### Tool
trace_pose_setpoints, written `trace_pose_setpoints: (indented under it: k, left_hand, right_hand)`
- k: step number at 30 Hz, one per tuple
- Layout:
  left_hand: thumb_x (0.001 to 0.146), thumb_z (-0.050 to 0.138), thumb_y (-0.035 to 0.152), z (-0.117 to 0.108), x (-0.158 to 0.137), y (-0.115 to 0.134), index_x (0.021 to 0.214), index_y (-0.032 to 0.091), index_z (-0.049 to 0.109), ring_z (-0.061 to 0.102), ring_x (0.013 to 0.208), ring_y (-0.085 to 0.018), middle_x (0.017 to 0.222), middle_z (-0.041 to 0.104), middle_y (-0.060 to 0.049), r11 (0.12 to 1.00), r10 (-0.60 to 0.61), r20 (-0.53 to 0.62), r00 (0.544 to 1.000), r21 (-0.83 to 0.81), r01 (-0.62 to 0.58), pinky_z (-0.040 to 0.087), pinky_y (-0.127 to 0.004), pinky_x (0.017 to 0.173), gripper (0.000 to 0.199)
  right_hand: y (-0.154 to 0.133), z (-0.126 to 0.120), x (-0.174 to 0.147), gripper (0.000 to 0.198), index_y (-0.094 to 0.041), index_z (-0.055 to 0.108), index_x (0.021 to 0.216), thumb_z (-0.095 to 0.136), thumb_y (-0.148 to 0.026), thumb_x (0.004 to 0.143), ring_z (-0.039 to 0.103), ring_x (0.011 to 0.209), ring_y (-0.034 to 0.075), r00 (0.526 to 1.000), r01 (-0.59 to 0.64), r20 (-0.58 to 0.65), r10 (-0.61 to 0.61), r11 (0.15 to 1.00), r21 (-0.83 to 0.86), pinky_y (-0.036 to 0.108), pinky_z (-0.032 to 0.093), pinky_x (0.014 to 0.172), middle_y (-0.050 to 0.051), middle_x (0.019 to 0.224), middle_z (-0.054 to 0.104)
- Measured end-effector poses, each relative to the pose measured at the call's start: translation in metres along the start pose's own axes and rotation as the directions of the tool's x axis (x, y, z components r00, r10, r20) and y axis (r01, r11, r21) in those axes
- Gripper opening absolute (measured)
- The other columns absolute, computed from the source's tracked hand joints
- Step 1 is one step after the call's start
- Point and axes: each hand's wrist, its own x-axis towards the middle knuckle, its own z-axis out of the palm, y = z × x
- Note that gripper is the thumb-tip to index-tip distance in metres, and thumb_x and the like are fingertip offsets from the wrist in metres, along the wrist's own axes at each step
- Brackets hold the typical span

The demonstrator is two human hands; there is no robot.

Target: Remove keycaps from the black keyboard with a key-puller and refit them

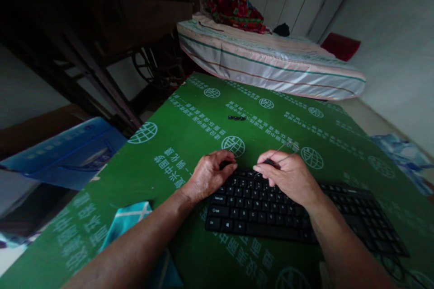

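A black keyboard point(267, 205) lies flat on the green board point(190, 122). At its upper left corner my left hand point(213, 174) is closed, with thumb and fingers gripping the dark edge there. My right hand point(288, 176) is over the top row of keys, pinching a thin wire tool point(270, 162) with a dark handle, which looks like a keycap puller. Its wires stick out above the fingers, and a short end shows near the keys below the fingertips. Beyond the hands, several small black pieces point(236, 118), apparently keycaps, sit in a short row.
A teal cloth point(130, 219) is partly under my left forearm. The keyboard's cable point(393, 266) curls at lower right. A blue box point(74, 153) and a dark wooden table point(111, 4) stand left. Behind the board is a bed point(271, 63) with striped bedding.
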Motion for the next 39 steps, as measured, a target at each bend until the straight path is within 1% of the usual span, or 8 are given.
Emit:
trace_pose_setpoints:
  k: [2,6,12,20,26,31,34,39]
  left_hand:
    - [0.082,0.054,0.027,0.000,0.000,0.000,0.088,0.020,0.064,0.064,0.086,-0.017,0.090,0.068,-0.003,1.000,0.006,0.007,1.000,0.026,-0.006,0.050,-0.033,0.082,0.014]
    - [0.081,0.054,0.026,0.000,0.000,0.000,0.089,0.019,0.063,0.063,0.084,-0.016,0.090,0.068,-0.002,0.999,0.016,0.006,1.000,0.031,-0.016,0.050,-0.033,0.081,0.014]
    - [0.081,0.054,0.026,-0.001,0.000,0.003,0.088,0.020,0.063,0.062,0.085,-0.016,0.089,0.068,-0.002,0.999,-0.002,0.016,1.000,0.038,0.002,0.049,-0.033,0.082,0.013]
    - [0.081,0.053,0.025,-0.002,0.000,0.003,0.087,0.020,0.063,0.062,0.084,-0.016,0.087,0.067,-0.001,0.998,0.021,0.021,1.000,0.051,-0.022,0.049,-0.032,0.081,0.012]
    - [0.081,0.055,0.025,-0.002,0.000,0.003,0.088,0.020,0.062,0.063,0.085,-0.017,0.090,0.068,-0.003,0.997,0.018,0.014,1.000,0.068,-0.019,0.049,-0.033,0.081,0.012]
    - [0.082,0.053,0.025,-0.002,0.000,0.003,0.087,0.020,0.062,0.062,0.086,-0.017,0.090,0.068,-0.002,0.996,0.030,0.018,0.999,0.079,-0.031,0.049,-0.032,0.082,0.012]
    - [0.081,0.054,0.025,-0.001,0.000,0.003,0.087,0.020,0.062,0.062,0.085,-0.016,0.088,0.067,-0.002,0.995,0.037,0.018,0.999,0.089,-0.039,0.049,-0.032,0.081,0.012]
    - [0.081,0.054,0.024,-0.002,0.000,0.003,0.088,0.020,0.062,0.062,0.084,-0.016,0.088,0.067,-0.001,0.995,0.040,0.011,0.999,0.093,-0.041,0.049,-0.031,0.080,0.011]
  right_hand:
    - [0.000,-0.003,0.002,0.016,-0.019,0.065,0.073,0.064,-0.035,0.076,0.042,0.041,0.007,0.998,0.054,0.032,-0.052,0.998,-0.037,0.019,0.033,0.042,-0.007,0.048,0.049]
    - [0.000,-0.007,0.007,0.015,-0.019,0.066,0.068,0.064,-0.031,0.078,0.047,0.046,0.006,0.978,0.173,0.132,-0.162,0.982,-0.080,0.018,0.036,0.045,-0.004,0.061,0.061]
    - [-0.003,-0.010,0.016,0.014,-0.021,0.067,0.071,0.063,-0.032,0.079,0.049,0.048,0.007,0.949,0.217,0.258,-0.181,0.969,-0.118,0.019,0.038,0.048,-0.004,0.065,0.063]
    - [-0.005,-0.003,0.020,0.013,-0.021,0.067,0.072,0.062,-0.029,0.080,0.056,0.061,0.010,0.913,0.346,0.309,-0.266,0.907,-0.240,0.022,0.042,0.062,-0.003,0.067,0.064]
    - [-0.002,-0.001,0.011,0.013,-0.021,0.065,0.073,0.061,-0.031,0.080,0.050,0.051,0.007,0.955,0.223,0.229,-0.189,0.966,-0.133,0.019,0.040,0.053,-0.005,0.065,0.060]
    - [-0.002,0.007,0.007,0.018,-0.021,0.062,0.072,0.056,-0.034,0.082,0.045,0.046,0.007,0.981,0.141,0.155,-0.121,0.982,-0.126,0.019,0.035,0.048,-0.006,0.053,0.052]
    - [-0.002,0.015,0.005,0.018,-0.022,0.060,0.071,0.055,-0.035,0.082,0.042,0.045,0.008,0.991,0.131,0.051,-0.122,0.964,-0.232,0.020,0.030,0.046,-0.006,0.051,0.050]
    - [-0.002,0.030,0.001,0.022,-0.023,0.055,0.064,0.054,-0.035,0.082,0.044,0.045,0.011,0.984,0.106,-0.077,-0.160,0.878,-0.468,0.022,0.030,0.048,-0.003,0.050,0.053]
